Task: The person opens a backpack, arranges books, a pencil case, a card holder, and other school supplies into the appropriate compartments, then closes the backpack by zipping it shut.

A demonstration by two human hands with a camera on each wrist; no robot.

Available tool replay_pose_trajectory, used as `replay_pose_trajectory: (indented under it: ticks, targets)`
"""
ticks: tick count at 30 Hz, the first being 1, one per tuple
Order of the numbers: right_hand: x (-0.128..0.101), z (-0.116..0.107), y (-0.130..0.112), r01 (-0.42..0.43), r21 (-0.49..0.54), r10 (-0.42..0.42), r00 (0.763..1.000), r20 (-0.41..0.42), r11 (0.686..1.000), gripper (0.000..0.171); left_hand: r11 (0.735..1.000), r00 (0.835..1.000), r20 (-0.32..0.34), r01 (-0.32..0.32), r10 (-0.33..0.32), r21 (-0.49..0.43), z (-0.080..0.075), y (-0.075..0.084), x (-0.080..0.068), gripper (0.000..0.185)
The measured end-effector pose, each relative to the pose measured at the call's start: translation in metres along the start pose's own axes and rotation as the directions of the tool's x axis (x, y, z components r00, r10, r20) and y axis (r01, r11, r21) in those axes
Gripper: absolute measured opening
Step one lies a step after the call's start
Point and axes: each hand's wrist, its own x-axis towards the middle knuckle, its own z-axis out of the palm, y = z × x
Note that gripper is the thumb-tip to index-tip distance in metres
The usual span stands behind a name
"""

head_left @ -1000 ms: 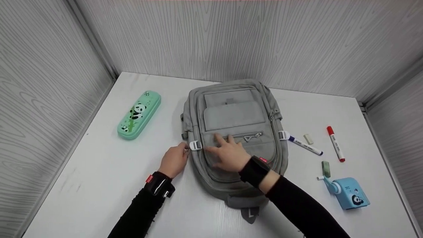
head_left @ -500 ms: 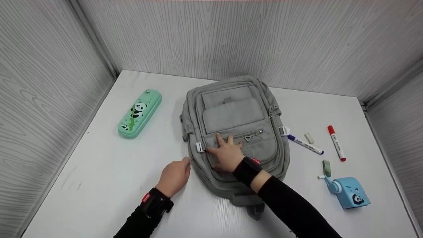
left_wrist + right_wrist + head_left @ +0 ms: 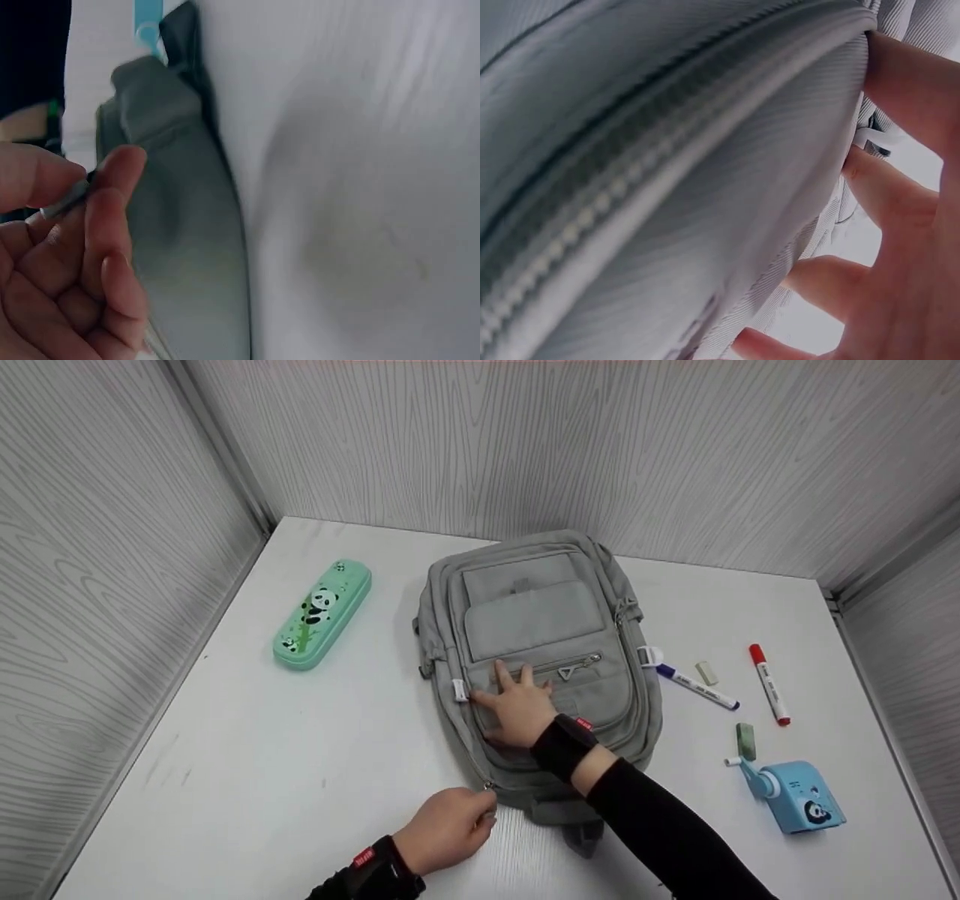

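Observation:
A grey backpack (image 3: 532, 619) lies front side up on the white table. My left hand (image 3: 450, 826) is at its lower left corner. Thumb and forefinger pinch a small metal zipper pull (image 3: 66, 200), plain to see in the left wrist view. My right hand (image 3: 521, 711) rests with spread fingers on the lower front pocket, pressing the fabric. Beside its thumb sits a white strap buckle (image 3: 460, 691). The right wrist view shows those fingers (image 3: 892, 187) against the grey cloth, near a curved zipper (image 3: 600, 206).
A green panda pencil case (image 3: 322, 615) lies left of the backpack. On the right are a blue marker (image 3: 697, 687), a red marker (image 3: 769, 685), a pale eraser (image 3: 706, 673), a green eraser (image 3: 745, 741) and a blue crank pencil sharpener (image 3: 801, 796). Walls stand behind and at both sides.
My left hand has moved from the white buckle down the backpack's left side to its lower corner, along the zipper. The backpack shifted slightly; my right hand stays on the front pocket.

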Motion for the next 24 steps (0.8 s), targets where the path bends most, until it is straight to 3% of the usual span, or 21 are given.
replay_pose_trajectory:
  ticks: [3, 5, 8, 12, 16, 19, 21, 24]
  targets:
    - [-0.002, -0.001, 0.003, 0.003, 0.019, -0.003, 1.000, 0.002, 1.000, 0.069, 0.999, 0.997, 0.055, -0.048, 0.049, -0.007, -0.004, -0.006, 0.006, 0.009]
    - [-0.006, 0.000, 0.004, 0.014, 0.059, -0.013, 1.000, -0.019, 0.998, 0.066, 0.999, 0.995, 0.088, -0.037, 0.040, -0.031, -0.008, -0.011, 0.009, 0.004]
    - [-0.020, 0.000, 0.004, 0.071, 0.146, -0.053, 0.991, -0.119, 0.987, 0.054, 0.996, 0.994, 0.109, -0.001, 0.011, -0.086, -0.013, -0.016, 0.011, 0.006]
    - [-0.054, 0.003, -0.004, 0.260, 0.209, -0.199, 0.941, -0.274, 0.943, 0.024, 0.982, 0.996, 0.067, 0.068, -0.057, -0.176, -0.019, -0.018, 0.007, 0.005]
    - [-0.085, 0.010, -0.018, 0.409, 0.182, -0.350, 0.892, -0.284, 0.894, 0.016, 0.948, 0.990, 0.037, 0.138, -0.133, -0.286, -0.027, -0.018, 0.001, 0.009]
    - [-0.093, 0.016, -0.029, 0.433, 0.230, -0.366, 0.887, -0.280, 0.872, 0.010, 0.929, 0.991, 0.039, 0.136, -0.131, -0.344, -0.032, -0.017, -0.001, 0.013]
    - [-0.094, 0.019, -0.034, 0.419, 0.305, -0.336, 0.896, -0.289, 0.855, 0.006, 0.929, 0.994, 0.028, 0.111, -0.109, -0.354, -0.035, -0.017, -0.001, 0.015]
    - [-0.096, 0.022, -0.035, 0.401, 0.421, -0.287, 0.907, -0.309, 0.814, 0.005, 0.961, 0.997, -0.035, 0.061, -0.073, -0.269, -0.035, -0.021, 0.003, 0.016]
